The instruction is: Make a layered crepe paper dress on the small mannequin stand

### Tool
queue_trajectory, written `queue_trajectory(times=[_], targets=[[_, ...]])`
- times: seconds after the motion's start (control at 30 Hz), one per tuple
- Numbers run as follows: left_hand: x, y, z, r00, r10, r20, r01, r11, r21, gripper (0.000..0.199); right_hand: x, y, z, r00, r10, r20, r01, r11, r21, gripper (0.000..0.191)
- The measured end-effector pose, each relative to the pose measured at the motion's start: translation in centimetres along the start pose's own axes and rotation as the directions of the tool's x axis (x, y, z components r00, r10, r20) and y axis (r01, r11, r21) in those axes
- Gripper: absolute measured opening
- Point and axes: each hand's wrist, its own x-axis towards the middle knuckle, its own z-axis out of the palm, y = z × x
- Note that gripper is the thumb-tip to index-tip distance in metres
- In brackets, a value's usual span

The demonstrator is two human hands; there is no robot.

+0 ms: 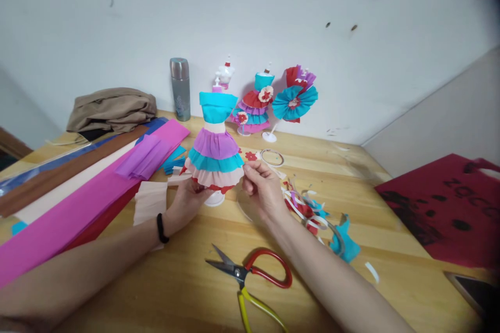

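Observation:
A small dress form on a white stand wears a paper dress [215, 145] with a turquoise top and ruffled tiers of purple, turquoise, pale pink and red. My left hand [189, 200] holds the skirt's lower left side, its fingertips partly hidden under the hem. At the hem's right edge, my right hand [262, 184] pinches the ruffle between thumb and forefinger. Open scissors [239, 271] with one red and one yellow handle lie on the table in front of the dress.
Long crepe paper strips [94, 192] cover the table's left side, near brown cloth [113, 109] and a thermos [180, 88]. Decorated dress forms [255, 106] stand behind. Paper scraps [312, 213] and a tape ring [272, 157] lie right; a red bag [449, 208] is far right.

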Motion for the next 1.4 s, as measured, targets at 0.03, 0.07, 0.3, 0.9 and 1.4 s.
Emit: queue_trajectory(times=[0.03,0.07,0.3,0.9,1.4], targets=[[0.0,-0.1,0.0,1.0,-0.002,-0.013,0.002,1.0,0.011,0.02,0.0,0.1,0.0,1.0,0.009,0.0,-0.009,1.0,-0.001,0.029],[0.0,-0.1,-0.1,1.0,-0.006,-0.025,0.007,1.0,0.021,0.019,0.1,0.2,0.0,1.0,0.017,-0.001,-0.017,1.0,-0.002,0.029],[0.2,0.7,-0.4,0.998,-0.019,-0.067,0.023,0.998,0.055,0.022,0.4,0.5,-0.7,0.998,0.034,-0.047,-0.036,0.998,-0.044,0.026],[-2.2,4.9,0.3,0.929,-0.365,0.066,0.37,0.92,-0.129,0.018,2.1,0.7,-2.2,0.983,-0.055,0.175,0.126,0.894,-0.43,0.024],[-2.5,6.9,0.5,0.839,-0.526,0.138,0.522,0.708,-0.475,0.027,-1.3,-0.5,-0.9,0.846,-0.383,0.372,0.534,0.616,-0.579,0.024]])
